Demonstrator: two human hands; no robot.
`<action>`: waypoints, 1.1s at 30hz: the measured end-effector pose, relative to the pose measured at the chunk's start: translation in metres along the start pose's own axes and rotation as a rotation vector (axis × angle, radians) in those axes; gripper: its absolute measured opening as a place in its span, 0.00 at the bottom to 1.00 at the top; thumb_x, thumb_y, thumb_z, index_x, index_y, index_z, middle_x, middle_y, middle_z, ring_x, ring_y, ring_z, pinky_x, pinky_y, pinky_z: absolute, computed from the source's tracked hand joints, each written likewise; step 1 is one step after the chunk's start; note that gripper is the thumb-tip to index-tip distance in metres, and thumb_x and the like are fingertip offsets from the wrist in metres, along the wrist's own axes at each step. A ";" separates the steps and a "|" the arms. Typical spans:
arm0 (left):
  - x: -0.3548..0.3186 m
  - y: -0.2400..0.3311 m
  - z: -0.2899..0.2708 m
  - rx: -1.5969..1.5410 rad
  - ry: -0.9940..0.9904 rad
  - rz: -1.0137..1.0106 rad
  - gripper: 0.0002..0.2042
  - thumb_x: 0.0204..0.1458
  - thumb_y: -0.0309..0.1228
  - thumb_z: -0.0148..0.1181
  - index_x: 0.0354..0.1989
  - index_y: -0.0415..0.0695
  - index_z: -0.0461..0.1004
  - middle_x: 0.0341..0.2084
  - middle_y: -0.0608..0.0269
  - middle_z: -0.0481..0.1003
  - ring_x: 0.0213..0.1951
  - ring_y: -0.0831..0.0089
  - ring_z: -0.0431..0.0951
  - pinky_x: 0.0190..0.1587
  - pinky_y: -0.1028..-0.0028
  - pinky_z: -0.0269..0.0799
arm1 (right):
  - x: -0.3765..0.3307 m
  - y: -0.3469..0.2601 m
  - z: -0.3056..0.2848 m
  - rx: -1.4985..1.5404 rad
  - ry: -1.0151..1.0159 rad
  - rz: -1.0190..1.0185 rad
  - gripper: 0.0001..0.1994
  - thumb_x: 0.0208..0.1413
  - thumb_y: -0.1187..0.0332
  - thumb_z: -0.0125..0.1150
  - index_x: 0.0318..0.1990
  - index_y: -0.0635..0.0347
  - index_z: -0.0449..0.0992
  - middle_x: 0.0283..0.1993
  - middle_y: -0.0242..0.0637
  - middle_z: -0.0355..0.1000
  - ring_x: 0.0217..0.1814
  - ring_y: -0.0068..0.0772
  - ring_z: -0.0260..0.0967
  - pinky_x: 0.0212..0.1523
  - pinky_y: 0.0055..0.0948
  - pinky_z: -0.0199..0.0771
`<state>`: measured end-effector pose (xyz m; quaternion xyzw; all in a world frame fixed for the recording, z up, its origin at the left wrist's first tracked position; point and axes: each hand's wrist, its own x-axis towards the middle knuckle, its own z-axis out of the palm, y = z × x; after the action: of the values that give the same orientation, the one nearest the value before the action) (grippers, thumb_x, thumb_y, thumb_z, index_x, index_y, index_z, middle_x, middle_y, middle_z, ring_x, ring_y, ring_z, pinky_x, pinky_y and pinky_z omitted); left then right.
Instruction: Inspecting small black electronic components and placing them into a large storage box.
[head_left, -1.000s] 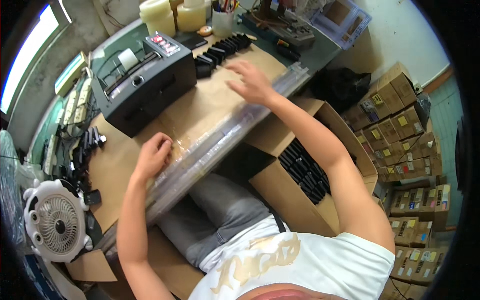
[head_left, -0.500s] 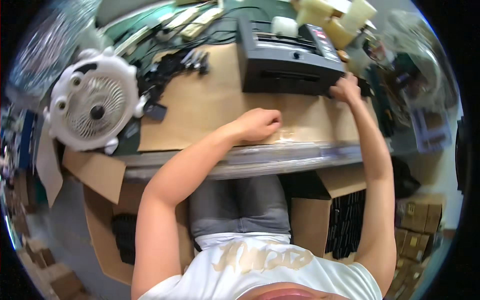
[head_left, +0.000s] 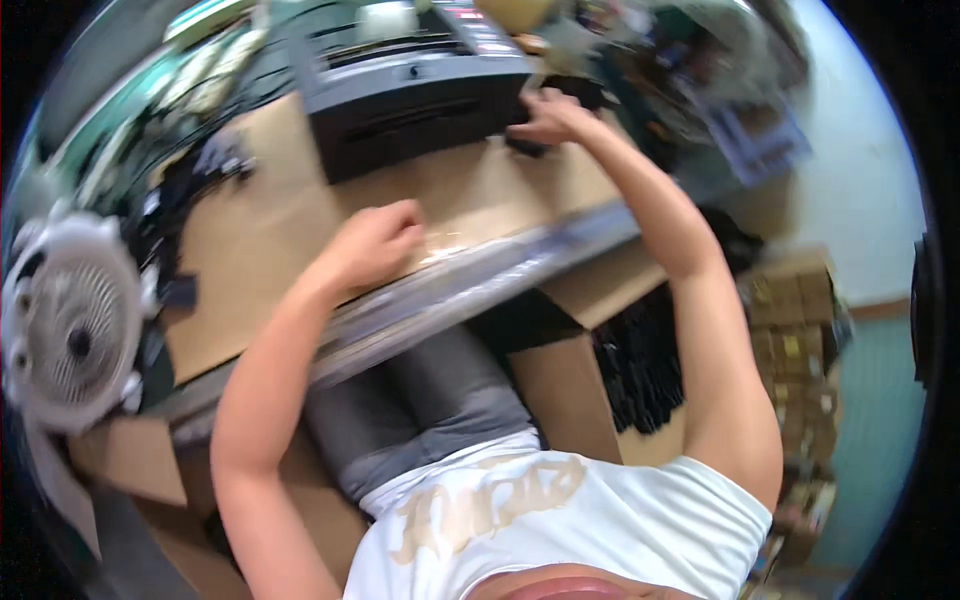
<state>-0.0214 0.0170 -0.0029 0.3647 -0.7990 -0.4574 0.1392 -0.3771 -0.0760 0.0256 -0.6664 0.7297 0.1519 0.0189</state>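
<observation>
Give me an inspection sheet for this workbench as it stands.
Surface: cardboard-covered bench, clear plastic along its front edge.
Job's things: dark machine at the back; small black item under the right hand, blurred.
Clutter: black parts at the left rear.
Hands: left hand rests loosely closed on the bench, holding nothing visible; right hand reaches beside the machine.
Cables: nothing seen.
Surroundings: white fan at the left; open box of black items and stacked boxes at the right.
</observation>
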 end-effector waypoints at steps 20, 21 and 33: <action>0.004 0.003 0.010 -0.389 -0.037 -0.148 0.05 0.60 0.30 0.51 0.37 0.45 0.72 0.19 0.71 0.67 0.18 0.83 0.62 0.19 0.81 0.56 | -0.003 0.009 0.055 0.270 0.061 -0.337 0.35 0.47 0.33 0.55 0.61 0.40 0.68 0.60 0.45 0.65 0.56 0.50 0.65 0.55 0.48 0.68; 0.002 0.003 0.010 -0.388 -0.044 -0.194 0.05 0.62 0.31 0.49 0.38 0.45 0.71 0.19 0.73 0.65 0.18 0.85 0.60 0.19 0.84 0.53 | 0.000 0.008 0.059 0.664 -0.087 -0.343 0.35 0.49 0.37 0.58 0.60 0.47 0.68 0.61 0.44 0.65 0.58 0.48 0.65 0.54 0.46 0.69; 0.009 -0.018 0.007 -0.088 -0.058 -0.085 0.09 0.65 0.36 0.49 0.45 0.47 0.73 0.25 0.75 0.68 0.22 0.90 0.59 0.24 0.88 0.51 | -0.158 0.069 0.009 1.626 0.150 -0.493 0.17 0.57 0.58 0.61 0.50 0.54 0.69 0.45 0.40 0.70 0.44 0.34 0.68 0.43 0.32 0.73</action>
<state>-0.0229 0.0095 -0.0226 0.3785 -0.7656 -0.5079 0.1124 -0.4284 0.0831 0.0667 -0.5938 0.4454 -0.4723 0.4754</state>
